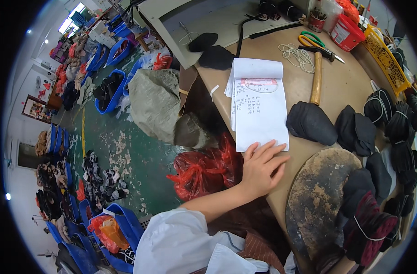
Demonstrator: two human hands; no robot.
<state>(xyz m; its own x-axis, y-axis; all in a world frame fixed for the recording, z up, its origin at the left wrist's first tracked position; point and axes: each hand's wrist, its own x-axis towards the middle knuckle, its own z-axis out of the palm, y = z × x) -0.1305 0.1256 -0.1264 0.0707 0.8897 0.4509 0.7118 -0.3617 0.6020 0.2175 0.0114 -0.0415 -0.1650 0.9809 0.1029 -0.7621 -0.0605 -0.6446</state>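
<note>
My left hand (262, 170) lies palm down on the lower edge of a white paper notepad (263, 121), fingers spread and holding nothing. The pad's top sheets are folded back, and handwritten columns and a red stamp mark show on the page. A black cloth bundle (311, 123) sits right of the pad, touching the wooden handle of a hammer (317, 80). Below it is a round, worn, stained board (320, 192). Tied maroon fabric pieces (373, 223) rest at the board's right side. My right hand does not show.
Green-handled scissors (312, 40), looped string (297, 57) and a red bucket (347, 34) stand at the table's far side. Black bundles (400, 121) line its right edge. Red plastic bags (201, 171) and a grey-green sack (156, 105) are left of the table. Blue bins (121, 237) stand on the floor.
</note>
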